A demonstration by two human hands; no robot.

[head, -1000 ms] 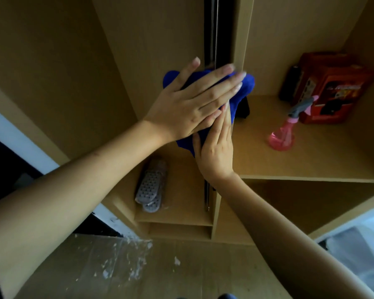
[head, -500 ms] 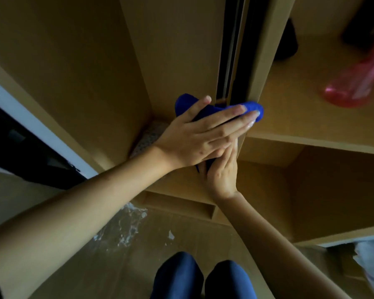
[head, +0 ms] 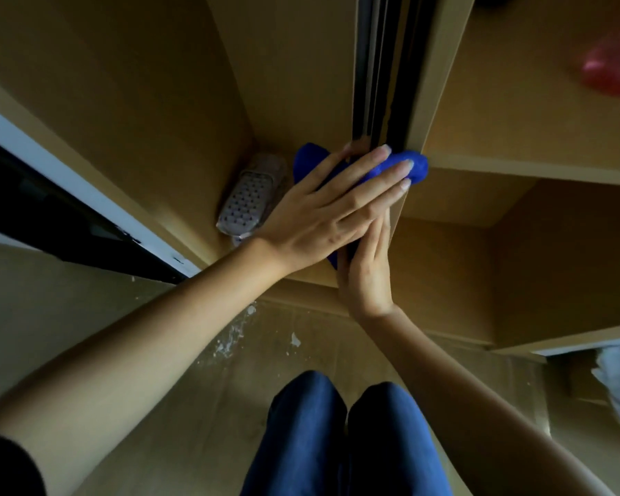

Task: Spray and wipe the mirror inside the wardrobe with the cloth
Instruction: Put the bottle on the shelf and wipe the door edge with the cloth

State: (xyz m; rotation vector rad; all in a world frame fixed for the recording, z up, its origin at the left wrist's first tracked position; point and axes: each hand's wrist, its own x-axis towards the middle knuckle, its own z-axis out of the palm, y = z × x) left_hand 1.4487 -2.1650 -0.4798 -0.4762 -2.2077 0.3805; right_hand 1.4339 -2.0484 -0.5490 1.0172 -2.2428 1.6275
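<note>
I had my left hand (head: 323,216) flat, fingers (head: 380,162) spread, pressing the cloth (head: 414,166) low on the mirror (head: 376,66). My right hand (head: 367,277) lay open beside it. The spray bottle (head: 612,66) sat shelved, so I judged spraying done and wiping near its end.

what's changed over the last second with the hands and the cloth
Both hands, left hand flat on the blue cloth and right hand beneath, slid the cloth down the dark vertical strip to shelf-edge level. The view tilted down too, showing the knees. Nothing grasped or released; the pink spray bottle stayed on its shelf.
</note>
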